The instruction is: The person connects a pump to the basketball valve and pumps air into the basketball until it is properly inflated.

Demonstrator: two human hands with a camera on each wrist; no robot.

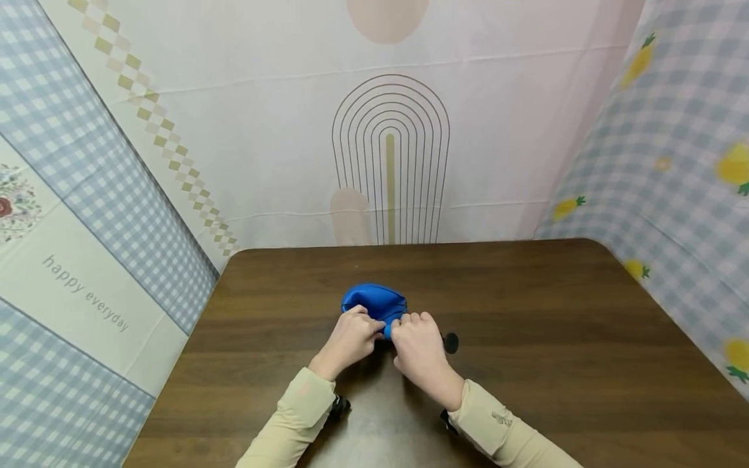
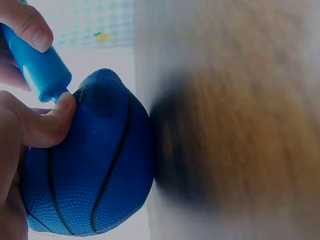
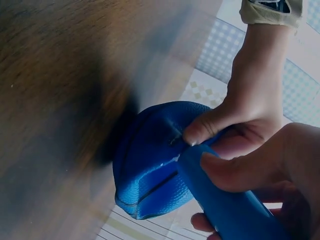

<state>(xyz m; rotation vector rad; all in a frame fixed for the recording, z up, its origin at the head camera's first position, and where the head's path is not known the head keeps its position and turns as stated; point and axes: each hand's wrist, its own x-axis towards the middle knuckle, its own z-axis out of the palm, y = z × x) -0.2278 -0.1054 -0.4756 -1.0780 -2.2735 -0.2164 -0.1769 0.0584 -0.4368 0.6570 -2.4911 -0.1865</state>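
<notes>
A dented, partly deflated blue ball (image 1: 374, 298) with black seam lines and a pebbled surface sits at the middle of the table. My left hand (image 1: 349, 341) grips its near side, the thumb pressing beside the spot where a thin needle meets the ball in the left wrist view. A blue ball pump (image 3: 220, 195) is held in my right hand (image 1: 420, 348), its fingers wrapped round the barrel and its tip against the ball. Just right of that hand a black disc (image 1: 451, 342) sticks out, apparently the pump's handle end. How deep the needle sits is hidden.
The brown wooden table (image 1: 526, 312) carries the ball. A pale patterned cloth (image 1: 263, 149) hangs behind it, and checked cloths hang at the left and right sides. Dark straps (image 1: 339, 408) show at both wrists.
</notes>
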